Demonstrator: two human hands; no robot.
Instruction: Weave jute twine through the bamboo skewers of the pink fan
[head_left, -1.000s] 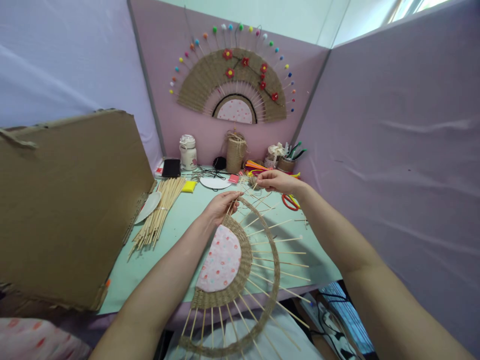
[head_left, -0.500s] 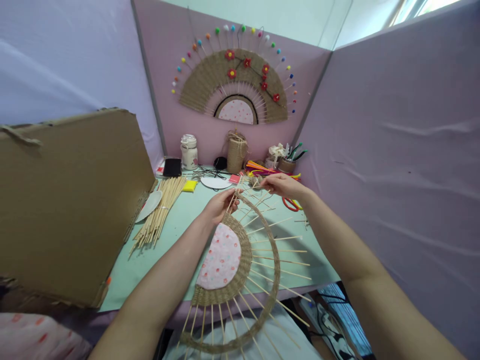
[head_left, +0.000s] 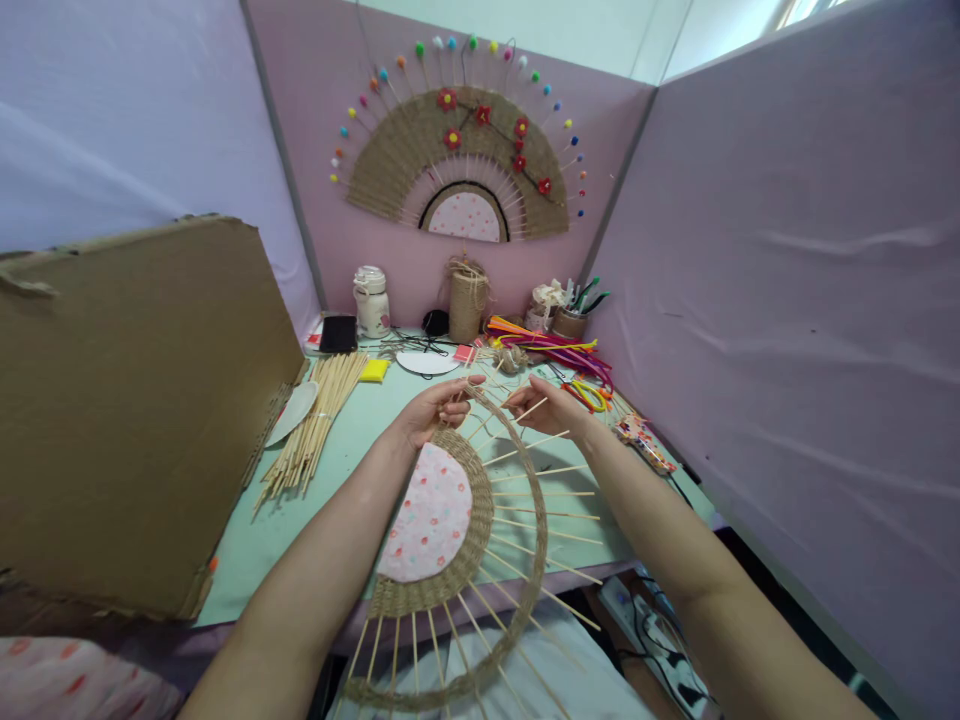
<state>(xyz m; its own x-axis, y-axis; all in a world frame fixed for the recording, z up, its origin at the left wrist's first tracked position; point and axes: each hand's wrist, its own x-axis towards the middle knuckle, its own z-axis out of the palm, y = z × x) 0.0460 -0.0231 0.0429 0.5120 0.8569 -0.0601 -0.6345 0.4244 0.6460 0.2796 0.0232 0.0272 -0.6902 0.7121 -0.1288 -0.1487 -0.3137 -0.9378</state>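
A half-round fan frame [head_left: 480, 505] tilts over the table's front edge and my lap. Its pink flowered centre [head_left: 429, 515] is bordered by a woven twine band [head_left: 480, 490]. Thin wooden sticks [head_left: 566, 494] radiate outward through a narrower outer twine band [head_left: 541, 540]. My left hand [head_left: 435, 408] grips the frame's upper end, where the outer band meets the end sticks, thumb on top. Beside it, my right hand [head_left: 551, 408] is closed in a pinch behind the upper sticks. It appears to hold a thin strand of twine, mostly hidden at the fingertips.
A bundle of sticks [head_left: 315, 430] and a cardboard sheet [head_left: 142, 410] stand left. Behind are a white jar [head_left: 372, 302], a twine-wrapped pot [head_left: 468, 303] and pipe cleaners [head_left: 555, 350]. Scissors [head_left: 589, 395] lie right. A finished fan [head_left: 461, 150] hangs on the wall.
My right hand has come down and closer to the left hand, now behind the upper sticks. The left hand keeps its hold on the frame. The view has shifted slightly right.
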